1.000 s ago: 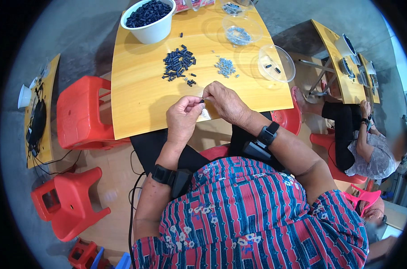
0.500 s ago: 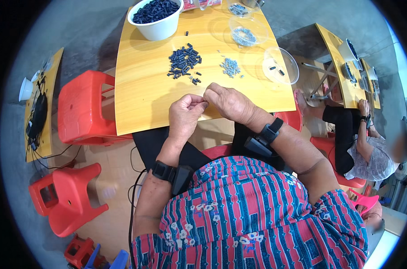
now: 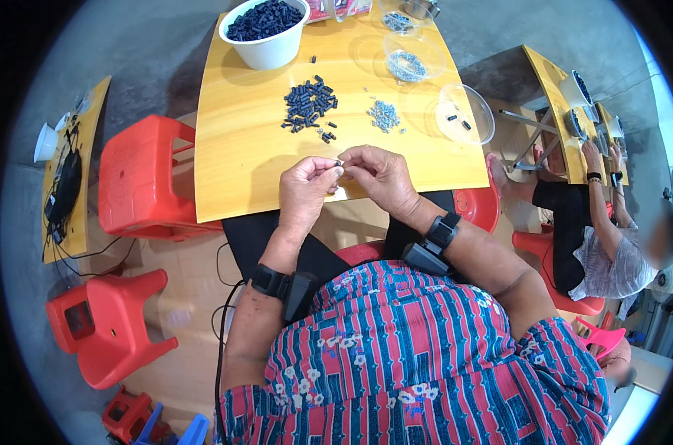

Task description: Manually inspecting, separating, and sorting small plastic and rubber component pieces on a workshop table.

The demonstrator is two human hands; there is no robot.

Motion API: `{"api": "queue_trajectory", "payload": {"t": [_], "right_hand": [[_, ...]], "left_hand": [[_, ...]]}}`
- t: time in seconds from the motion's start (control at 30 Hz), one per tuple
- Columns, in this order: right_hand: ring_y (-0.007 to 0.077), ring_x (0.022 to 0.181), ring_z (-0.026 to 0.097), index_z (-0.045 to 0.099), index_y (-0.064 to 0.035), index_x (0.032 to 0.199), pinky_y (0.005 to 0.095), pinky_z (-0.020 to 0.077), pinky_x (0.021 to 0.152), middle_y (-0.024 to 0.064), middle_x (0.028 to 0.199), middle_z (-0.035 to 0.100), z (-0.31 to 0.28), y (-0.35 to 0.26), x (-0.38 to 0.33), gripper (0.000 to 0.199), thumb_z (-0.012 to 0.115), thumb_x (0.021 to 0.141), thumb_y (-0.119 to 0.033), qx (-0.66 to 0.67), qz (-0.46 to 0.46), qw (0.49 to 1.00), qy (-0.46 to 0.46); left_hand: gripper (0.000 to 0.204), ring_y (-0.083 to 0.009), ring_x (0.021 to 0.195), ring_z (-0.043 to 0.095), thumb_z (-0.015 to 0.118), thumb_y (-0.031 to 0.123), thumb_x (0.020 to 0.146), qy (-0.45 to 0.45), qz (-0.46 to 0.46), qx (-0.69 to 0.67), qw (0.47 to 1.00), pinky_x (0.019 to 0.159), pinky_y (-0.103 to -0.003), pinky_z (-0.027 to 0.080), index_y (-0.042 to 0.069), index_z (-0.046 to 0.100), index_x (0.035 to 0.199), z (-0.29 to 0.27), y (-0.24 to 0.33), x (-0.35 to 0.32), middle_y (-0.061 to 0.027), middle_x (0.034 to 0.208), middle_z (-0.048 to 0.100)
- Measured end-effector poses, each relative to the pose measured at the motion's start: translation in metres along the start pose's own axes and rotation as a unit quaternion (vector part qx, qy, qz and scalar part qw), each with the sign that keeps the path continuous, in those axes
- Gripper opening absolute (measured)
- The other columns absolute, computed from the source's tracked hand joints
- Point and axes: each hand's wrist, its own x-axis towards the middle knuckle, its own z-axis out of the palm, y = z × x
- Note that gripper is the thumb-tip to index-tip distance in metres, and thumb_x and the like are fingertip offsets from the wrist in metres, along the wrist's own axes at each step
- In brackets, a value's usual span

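Note:
My left hand (image 3: 304, 189) pinches a small black cylindrical piece (image 3: 339, 165) between thumb and fingertips, just over the near edge of the yellow table (image 3: 240, 170). Against it, my right hand (image 3: 383, 178) is closed in a pinch; whatever its fingertips hold is too small to make out. Beyond my hands lies a loose pile of black cylindrical pieces (image 3: 308, 105). To its right is a heap of tiny silvery-blue parts (image 3: 384, 116). A shallow clear dish (image 3: 486, 119) at the right edge has a few black pieces in it.
A white tub (image 3: 268, 50) full of black pieces stands at the far left. Clear bowls of small parts, one being a round bowl (image 3: 433, 68), stand far right. Red stools (image 3: 140, 178) are at left. A co-worker (image 3: 611, 248) sits at another table on the right.
My right hand has turned and its fingers have shifted, so the black piece in my left fingertips now shows. The co-worker's hands have reached farther over the other table.

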Motion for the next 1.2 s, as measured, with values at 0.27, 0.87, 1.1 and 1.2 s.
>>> {"api": "queue_trajectory", "payload": {"t": [0.27,0.87,1.1,1.2], "right_hand": [[0.0157,0.08,0.066,0.062,-0.0036,0.102,0.0271,0.0532,0.071,0.0085,0.089,0.063,0.008,-0.014,-0.004,0.024,0.069,0.079,-0.002,-0.105,-0.034,0.994,-0.013],[0.0256,0.087,0.062,0.063,-0.0036,0.098,0.0328,0.0514,0.074,0.0118,0.093,0.062,0.001,-0.004,0.02,0.024,0.066,0.076,0.004,-0.185,-0.148,0.971,-0.024],[0.0302,0.077,0.064,0.068,-0.0063,0.092,0.0366,0.0514,0.066,0.0125,0.086,0.065,-0.01,-0.006,0.081,0.014,0.062,0.079,-0.003,-0.324,-0.132,0.936,0.02],[0.0311,0.078,0.064,0.067,-0.0086,0.089,0.0402,0.0516,0.066,0.0113,0.084,0.064,-0.002,-0.005,0.089,0.012,0.06,0.08,-0.007,-0.409,-0.132,0.903,-0.004]], "left_hand": [[0.012,-0.0087,0.067,0.062,0.068,0.006,0.085,0.013,-0.036,-0.053,0.998,0.059,-0.021,0.051,-0.003,0.066,0.094,-0.002,-0.001,0.001,-0.0059,0.081,0.067],[0.013,-0.0101,0.075,0.062,0.061,0.005,0.09,0.004,-0.057,-0.077,0.995,0.069,-0.023,0.054,-0.003,0.063,0.1,-0.007,0.005,-0.001,-0.0057,0.089,0.065],[0.011,-0.0101,0.075,0.063,0.061,0.003,0.09,0.006,-0.039,-0.06,0.997,0.067,-0.023,0.054,-0.003,0.061,0.098,-0.008,0.002,0.002,-0.0066,0.087,0.064],[0.012,-0.0105,0.075,0.063,0.06,0.001,0.089,-0.004,-0.031,-0.054,0.998,0.067,-0.023,0.054,-0.005,0.06,0.099,-0.008,0.002,0.002,-0.008,0.088,0.064]]}}
